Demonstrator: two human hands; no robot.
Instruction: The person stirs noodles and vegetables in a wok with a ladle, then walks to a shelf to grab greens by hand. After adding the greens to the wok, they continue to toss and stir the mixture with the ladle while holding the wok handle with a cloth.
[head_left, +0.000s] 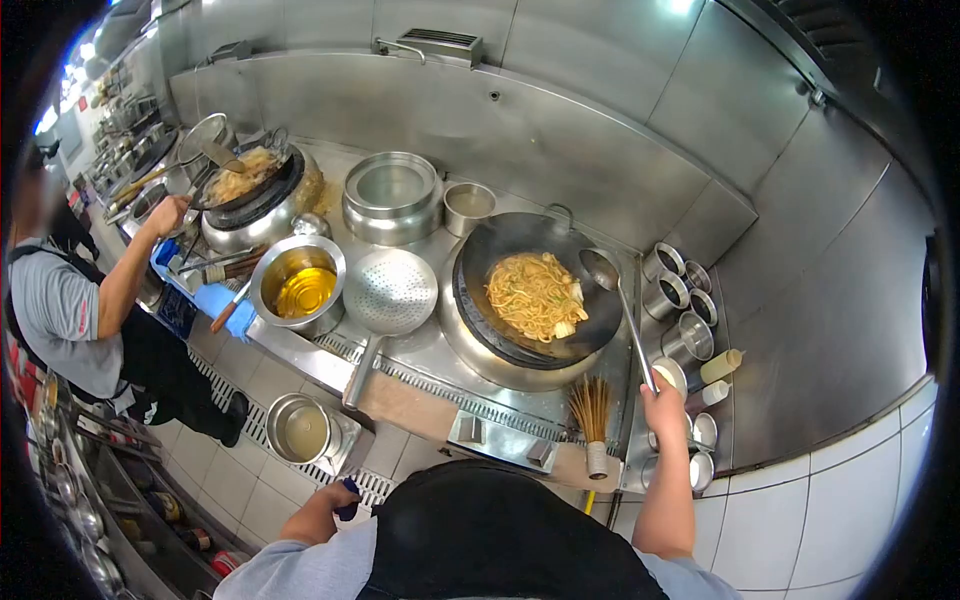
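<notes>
My right hand [665,412] is closed round the long handle of a metal ladle [634,325]. The ladle's bowl is over the right side of a dark wok [500,232], which sits on a round steel burner [475,355]. In the wok lies a heap of sauced noodles [535,298] with pale vegetable pieces. Low at my left side, my left hand [333,497] is closed on a dark blue cloth [348,500], away from the wok. A bamboo wok brush [590,415] stands at the counter's front edge, left of my right hand.
Left of the wok are a perforated strainer [390,292], a pot of yellow oil [268,285] and lidded steel pots [390,190]. Seasoning containers [688,338] and squeeze bottles [720,365] line the right. A co-worker [75,315] works at another wok [255,200]. A pot [280,415] stands low.
</notes>
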